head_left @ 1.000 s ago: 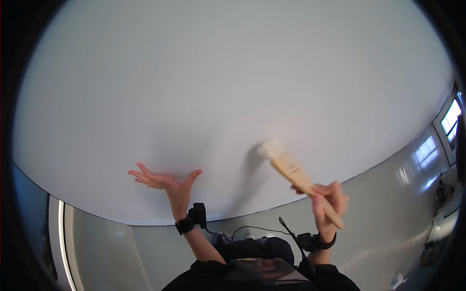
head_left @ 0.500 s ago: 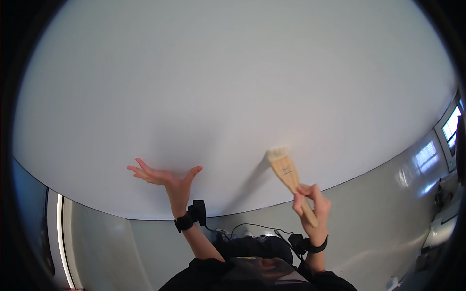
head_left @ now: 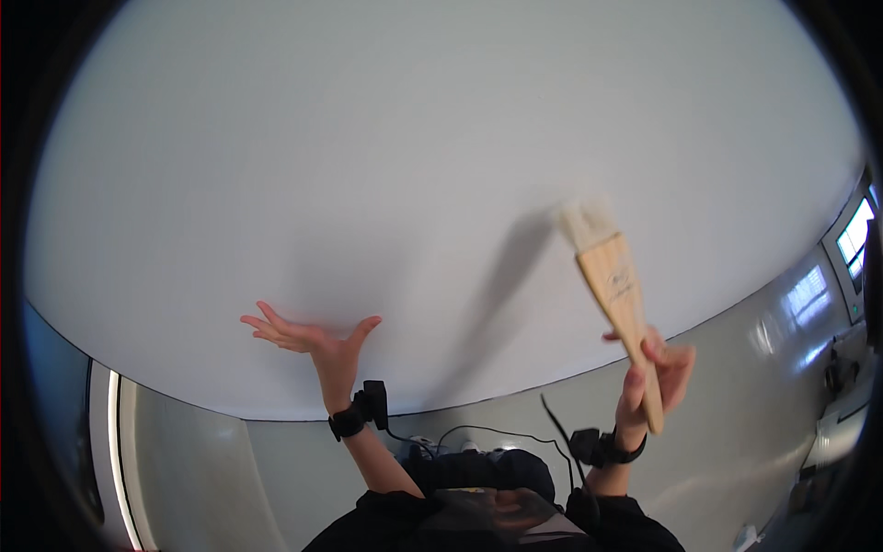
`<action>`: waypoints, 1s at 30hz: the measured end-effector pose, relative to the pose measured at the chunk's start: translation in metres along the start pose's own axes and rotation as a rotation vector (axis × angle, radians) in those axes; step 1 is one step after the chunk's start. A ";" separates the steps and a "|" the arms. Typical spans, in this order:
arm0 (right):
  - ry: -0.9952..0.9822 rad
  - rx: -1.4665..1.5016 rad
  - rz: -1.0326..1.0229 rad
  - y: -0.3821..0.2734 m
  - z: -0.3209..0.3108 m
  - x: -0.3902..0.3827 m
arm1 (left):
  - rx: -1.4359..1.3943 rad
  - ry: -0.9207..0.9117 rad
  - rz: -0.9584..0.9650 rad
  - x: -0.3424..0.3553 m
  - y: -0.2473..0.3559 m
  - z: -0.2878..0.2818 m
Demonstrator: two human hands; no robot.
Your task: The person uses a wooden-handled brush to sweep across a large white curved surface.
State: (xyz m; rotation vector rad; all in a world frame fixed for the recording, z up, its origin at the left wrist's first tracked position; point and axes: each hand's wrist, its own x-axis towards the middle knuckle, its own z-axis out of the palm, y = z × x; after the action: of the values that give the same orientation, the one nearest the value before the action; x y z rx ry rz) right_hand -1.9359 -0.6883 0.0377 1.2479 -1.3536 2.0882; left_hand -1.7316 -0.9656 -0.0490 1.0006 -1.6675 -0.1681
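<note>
My right hand point(head_left: 651, 379) grips the wooden handle of a flat paintbrush point(head_left: 614, 294) with pale bristles. The brush points up and to the left, and its bristle tip lies against a large white surface point(head_left: 405, 175) that fills most of the view. My left hand point(head_left: 311, 339) is spread flat, fingers apart, pressed against the same white surface to the left of the brush and holding nothing. Both wrists carry a black band with a cable. The brush casts a long shadow on the surface to its left.
Below the white surface runs a glossy grey-green floor point(head_left: 763, 386) that reflects light. Bright windows point(head_left: 854, 241) show at the far right edge. My dark-clothed torso point(head_left: 487, 506) is at the bottom centre, with thin black cables hanging across it.
My right hand swung the brush from low and centre out to the right and higher, tilting it more upright. My left hand stayed spread on the white surface.
</note>
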 end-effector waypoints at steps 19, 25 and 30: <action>-0.534 -0.539 0.305 0.018 -0.046 -0.037 | -0.011 -0.009 -0.004 -0.007 -0.004 -0.001; -0.075 -0.357 -0.070 0.008 -0.040 0.022 | -0.002 -0.014 -0.044 -0.007 0.001 0.001; -0.214 -0.593 0.031 0.015 -0.034 0.011 | 0.015 0.052 0.041 0.003 0.000 0.004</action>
State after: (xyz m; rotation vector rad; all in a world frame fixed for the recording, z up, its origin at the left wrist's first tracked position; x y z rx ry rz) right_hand -1.9687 -0.6680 0.0334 1.2003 -1.9074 1.4220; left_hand -1.7351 -0.9696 -0.0484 0.9735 -1.6430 -0.1020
